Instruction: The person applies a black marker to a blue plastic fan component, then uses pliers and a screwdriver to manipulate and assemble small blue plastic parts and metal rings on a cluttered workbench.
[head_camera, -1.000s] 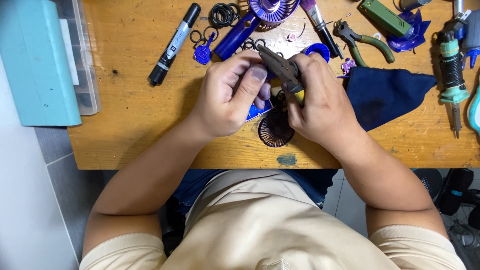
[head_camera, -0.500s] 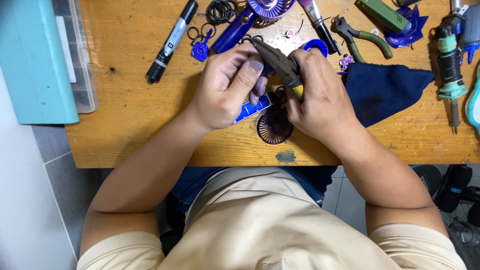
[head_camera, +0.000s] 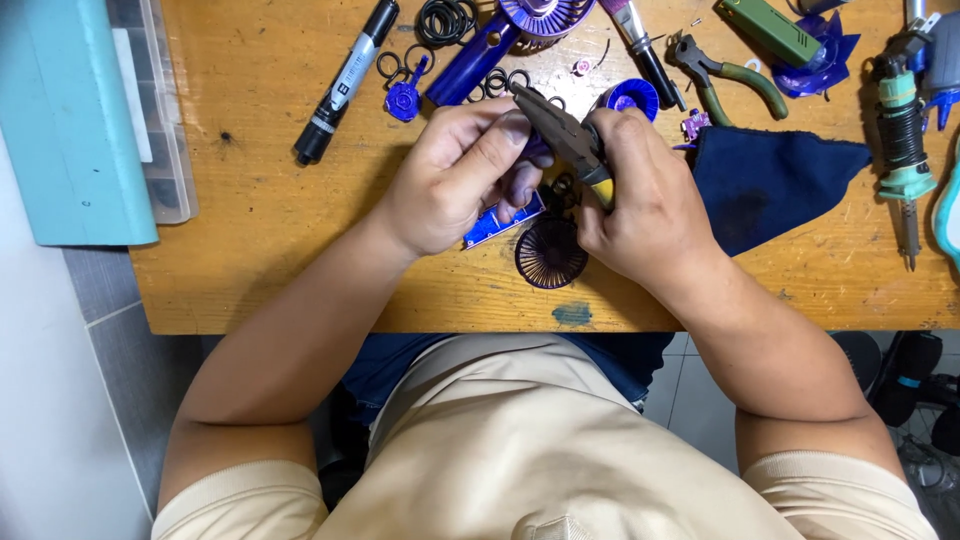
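Fingers (head_camera: 515, 140) of my left hand (head_camera: 455, 180) pinch a small purple part, pliers (head_camera: 565, 140) in my clenched right hand (head_camera: 640, 200) angling up-left onto it.

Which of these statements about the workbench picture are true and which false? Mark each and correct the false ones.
1. The right hand holds pliers. True.
2. The black marker lies right of both hands. False: it lies left of the left hand.
3. A dark blue cloth lies on the table right of the right hand. True.
4. The round dark grille hangs off the table edge. False: it lies on the table, below the hands.
5. The teal box sits at the table's left end. True.
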